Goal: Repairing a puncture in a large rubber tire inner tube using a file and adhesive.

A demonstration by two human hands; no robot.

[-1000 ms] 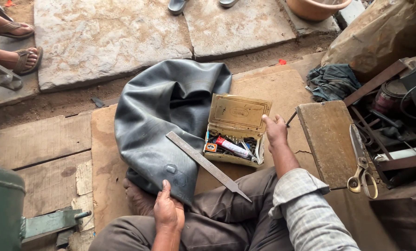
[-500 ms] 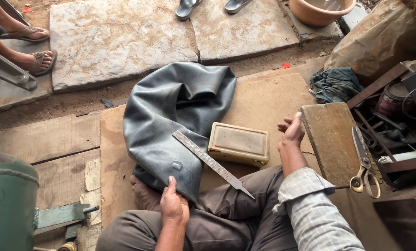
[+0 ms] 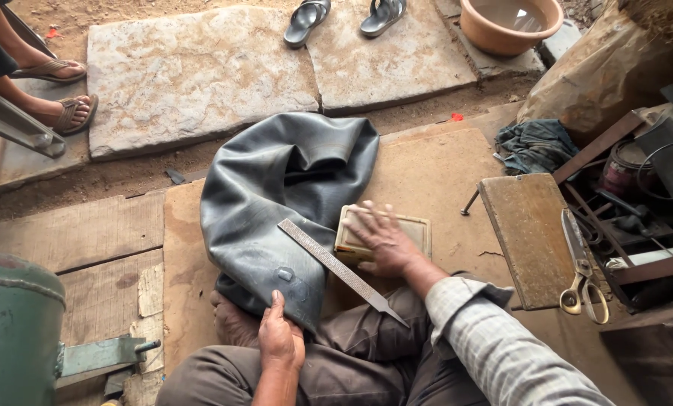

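A dark rubber inner tube lies folded on the wooden board before my crossed legs. My left hand presses down on its near edge, beside a raised patch spot. A long flat metal file rests diagonally across the tube and my knee. My right hand lies flat, fingers spread, on top of the closed tan tin box just right of the tube.
A wooden block and scissors sit to the right, with a cluttered tool crate and rag beyond. A green machine stands at left. Sandals, a clay bowl and another person's feet are on the stone slabs.
The tin box, open a second ago, was shut half a second ago. My right hand moved from its right side onto the lid. The left hand stayed on the tube.
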